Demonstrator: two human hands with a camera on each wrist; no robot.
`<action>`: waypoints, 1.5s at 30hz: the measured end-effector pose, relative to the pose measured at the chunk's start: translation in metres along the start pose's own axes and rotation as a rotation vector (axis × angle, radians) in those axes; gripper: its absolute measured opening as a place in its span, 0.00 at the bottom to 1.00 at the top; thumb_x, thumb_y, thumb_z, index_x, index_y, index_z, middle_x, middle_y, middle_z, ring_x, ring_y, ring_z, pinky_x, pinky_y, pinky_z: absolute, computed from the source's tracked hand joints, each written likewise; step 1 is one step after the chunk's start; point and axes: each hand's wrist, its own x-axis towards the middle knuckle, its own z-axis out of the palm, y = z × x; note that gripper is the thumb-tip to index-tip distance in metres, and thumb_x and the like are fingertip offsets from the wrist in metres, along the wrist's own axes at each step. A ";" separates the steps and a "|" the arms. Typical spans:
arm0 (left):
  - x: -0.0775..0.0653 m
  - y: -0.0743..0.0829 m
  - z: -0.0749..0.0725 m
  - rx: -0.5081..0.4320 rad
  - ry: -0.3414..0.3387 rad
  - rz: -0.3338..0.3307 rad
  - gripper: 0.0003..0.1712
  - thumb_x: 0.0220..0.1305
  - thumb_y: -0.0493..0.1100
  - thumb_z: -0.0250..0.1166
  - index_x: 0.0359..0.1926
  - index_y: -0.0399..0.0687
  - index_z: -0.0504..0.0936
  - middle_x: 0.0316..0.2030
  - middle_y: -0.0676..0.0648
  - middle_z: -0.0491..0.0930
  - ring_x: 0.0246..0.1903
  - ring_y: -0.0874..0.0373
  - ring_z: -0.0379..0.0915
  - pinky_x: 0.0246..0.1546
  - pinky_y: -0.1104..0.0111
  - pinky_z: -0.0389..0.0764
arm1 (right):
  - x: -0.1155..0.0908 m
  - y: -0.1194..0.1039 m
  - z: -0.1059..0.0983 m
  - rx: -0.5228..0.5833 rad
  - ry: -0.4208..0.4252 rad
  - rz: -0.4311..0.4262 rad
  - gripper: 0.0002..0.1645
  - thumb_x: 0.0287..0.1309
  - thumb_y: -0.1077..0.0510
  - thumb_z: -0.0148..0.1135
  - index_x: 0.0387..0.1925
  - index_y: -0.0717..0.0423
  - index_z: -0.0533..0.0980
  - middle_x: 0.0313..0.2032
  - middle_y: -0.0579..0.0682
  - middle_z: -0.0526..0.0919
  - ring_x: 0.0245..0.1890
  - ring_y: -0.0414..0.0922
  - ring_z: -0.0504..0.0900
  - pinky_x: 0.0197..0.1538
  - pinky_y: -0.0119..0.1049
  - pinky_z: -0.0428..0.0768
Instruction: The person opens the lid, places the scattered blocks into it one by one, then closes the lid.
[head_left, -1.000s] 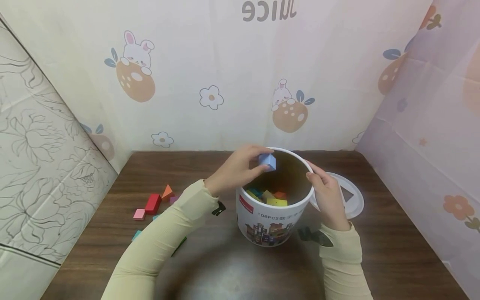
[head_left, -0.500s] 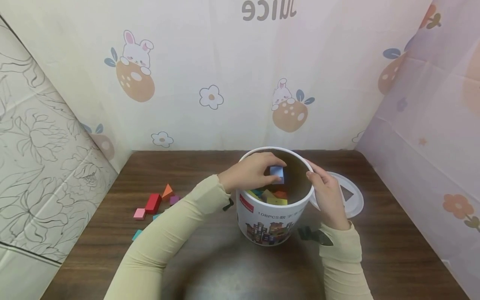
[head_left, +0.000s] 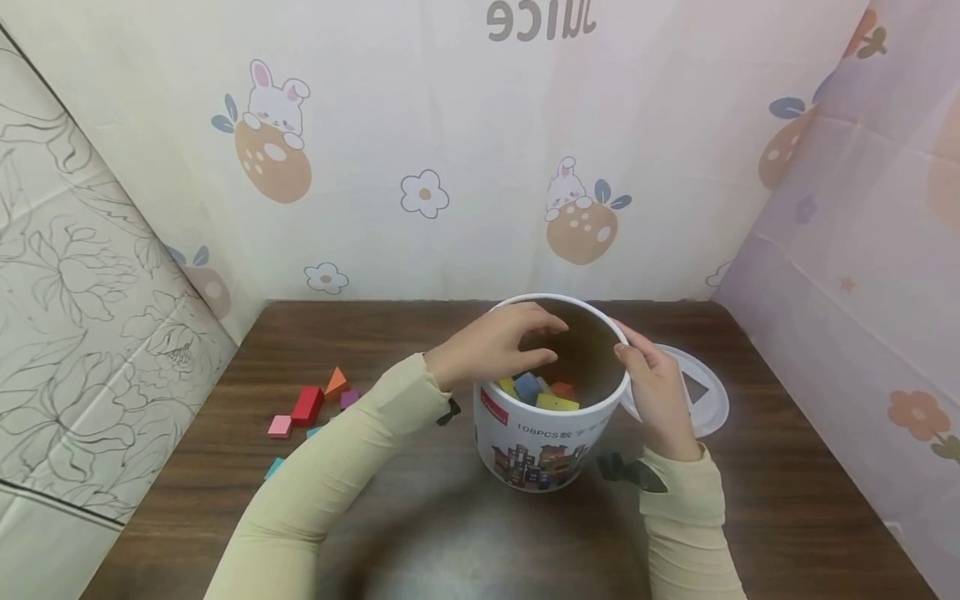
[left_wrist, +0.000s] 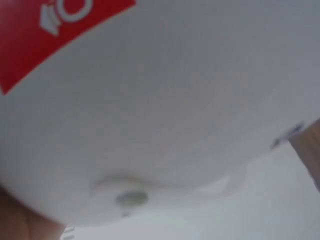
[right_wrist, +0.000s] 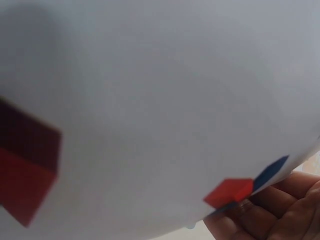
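Note:
A white bucket [head_left: 536, 454] with printed buildings stands on the table. My left hand [head_left: 498, 337] reaches over its left rim, thumb and fingers spread apart with nothing between them. Below that hand, a blue block [head_left: 527, 387] lies inside among several others, including a yellow block [head_left: 557, 402] and an orange block [head_left: 562, 389]. On the right side, my right hand [head_left: 656, 383] grips the rim, thumb at the edge and fingers along the outer wall. Fingers of the right hand [right_wrist: 280, 210] touch the wall in the right wrist view. The bucket's wall [left_wrist: 165, 110] fills most of the left wrist view.
A white lid [head_left: 708, 408] lies behind the right hand. Left of the bucket are a red block [head_left: 307, 407], a pink block [head_left: 280, 427], an orange triangle [head_left: 337, 384], a purple block [head_left: 349, 399] and a teal block [head_left: 274, 467], some partly behind the left sleeve.
My left hand moved right over the bucket with the blue block, lowered it inside and let it go. The block now lies among the others. The right hand has stayed on the rim.

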 end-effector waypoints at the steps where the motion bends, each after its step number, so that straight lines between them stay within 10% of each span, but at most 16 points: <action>1: -0.004 -0.001 -0.001 -0.004 0.015 -0.002 0.26 0.65 0.49 0.66 0.63 0.51 0.76 0.59 0.53 0.77 0.60 0.61 0.70 0.61 0.66 0.75 | 0.000 0.000 0.000 0.004 0.002 0.002 0.27 0.74 0.48 0.44 0.69 0.50 0.68 0.67 0.53 0.72 0.70 0.53 0.67 0.68 0.59 0.67; 11: -0.048 -0.019 -0.011 -0.035 0.361 0.045 0.29 0.62 0.42 0.69 0.64 0.48 0.74 0.61 0.48 0.74 0.62 0.57 0.69 0.63 0.62 0.75 | 0.001 0.002 0.000 -0.032 0.022 -0.009 0.27 0.74 0.48 0.44 0.68 0.51 0.69 0.67 0.54 0.72 0.69 0.54 0.68 0.68 0.59 0.67; 17: -0.082 -0.034 -0.016 -0.040 0.422 -0.037 0.30 0.62 0.44 0.68 0.65 0.52 0.73 0.62 0.51 0.73 0.64 0.57 0.67 0.65 0.58 0.73 | 0.002 0.001 0.001 -0.044 0.032 0.000 0.27 0.73 0.47 0.44 0.68 0.51 0.69 0.67 0.54 0.72 0.69 0.54 0.68 0.68 0.60 0.66; 29: -0.146 -0.072 -0.001 0.415 0.249 -0.224 0.31 0.61 0.51 0.69 0.62 0.44 0.75 0.56 0.44 0.79 0.56 0.47 0.77 0.53 0.53 0.81 | 0.002 0.001 0.002 -0.037 0.029 0.006 0.27 0.73 0.47 0.44 0.68 0.50 0.69 0.67 0.55 0.72 0.69 0.55 0.68 0.68 0.62 0.65; 38: -0.181 -0.091 0.020 0.490 -0.003 -0.397 0.20 0.53 0.52 0.74 0.41 0.45 0.81 0.34 0.49 0.79 0.33 0.55 0.76 0.30 0.63 0.81 | 0.002 0.001 0.001 -0.029 0.014 0.016 0.27 0.74 0.46 0.43 0.68 0.49 0.68 0.68 0.54 0.71 0.69 0.55 0.67 0.67 0.64 0.65; 45: -0.201 -0.103 0.032 0.420 -0.100 -0.500 0.19 0.50 0.49 0.76 0.39 0.44 0.83 0.32 0.49 0.81 0.31 0.57 0.77 0.33 0.60 0.84 | 0.003 0.001 0.001 -0.021 0.007 0.021 0.27 0.74 0.46 0.43 0.69 0.48 0.68 0.68 0.54 0.71 0.69 0.55 0.67 0.67 0.65 0.64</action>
